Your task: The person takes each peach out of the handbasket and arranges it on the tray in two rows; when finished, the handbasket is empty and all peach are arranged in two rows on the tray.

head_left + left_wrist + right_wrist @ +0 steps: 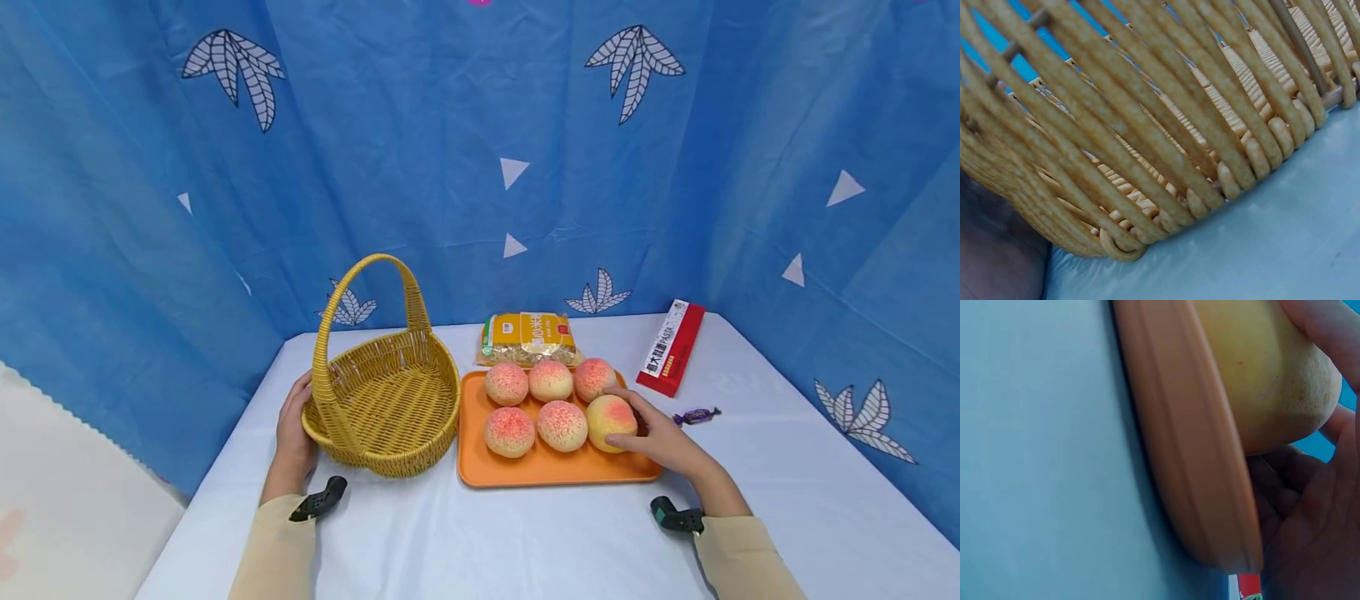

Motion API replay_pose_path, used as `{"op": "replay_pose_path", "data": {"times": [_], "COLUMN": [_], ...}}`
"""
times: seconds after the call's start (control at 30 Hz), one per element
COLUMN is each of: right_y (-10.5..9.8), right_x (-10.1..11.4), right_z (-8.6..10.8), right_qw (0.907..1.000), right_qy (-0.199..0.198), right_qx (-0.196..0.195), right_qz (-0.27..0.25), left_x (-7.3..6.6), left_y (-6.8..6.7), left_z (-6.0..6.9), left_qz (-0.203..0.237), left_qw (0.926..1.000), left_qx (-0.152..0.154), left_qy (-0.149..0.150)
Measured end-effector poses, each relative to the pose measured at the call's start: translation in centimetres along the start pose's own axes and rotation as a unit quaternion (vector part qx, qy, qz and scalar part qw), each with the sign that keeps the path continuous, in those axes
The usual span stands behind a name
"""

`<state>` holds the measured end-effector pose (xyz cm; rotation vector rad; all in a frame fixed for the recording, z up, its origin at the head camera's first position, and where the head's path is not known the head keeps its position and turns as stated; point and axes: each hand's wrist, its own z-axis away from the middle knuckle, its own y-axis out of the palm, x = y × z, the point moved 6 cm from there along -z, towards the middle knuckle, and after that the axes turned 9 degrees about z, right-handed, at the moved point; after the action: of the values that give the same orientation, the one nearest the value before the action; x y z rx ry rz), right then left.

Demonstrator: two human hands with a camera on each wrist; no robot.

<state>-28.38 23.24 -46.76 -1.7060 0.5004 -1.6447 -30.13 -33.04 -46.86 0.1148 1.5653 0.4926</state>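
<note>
At the left of the head view a yellow wicker basket with a tall arched handle stands on the table. My left hand holds its left side; the left wrist view shows the basket's woven wall close up, with part of the hand at the lower left. An orange tray bears several pink-speckled peaches. My right hand grips the yellowish peach at the tray's front right, thumb in front and fingers behind. In the right wrist view this peach is beside the tray's rim.
Behind the tray lies a yellow food packet. A red and white pasta box and a purple-wrapped candy are to its right. Blue patterned curtain hangs along the back and sides of the white-covered table.
</note>
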Motion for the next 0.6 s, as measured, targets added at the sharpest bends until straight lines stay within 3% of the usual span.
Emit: {"op": "replay_pose_path", "data": {"times": [0.6], "right_y": [-0.23], "right_x": [0.49], "right_z": [0.28], "right_qw": [0.9999], "right_qy": [0.0], "right_qx": [-0.001], "right_qz": [0.014], "left_x": [0.12], "left_y": [-0.22], "left_z": [-0.14], "left_qz": [0.001], "left_qw": [1.0], "left_qx": [-0.004], "left_qy": [0.004]}}
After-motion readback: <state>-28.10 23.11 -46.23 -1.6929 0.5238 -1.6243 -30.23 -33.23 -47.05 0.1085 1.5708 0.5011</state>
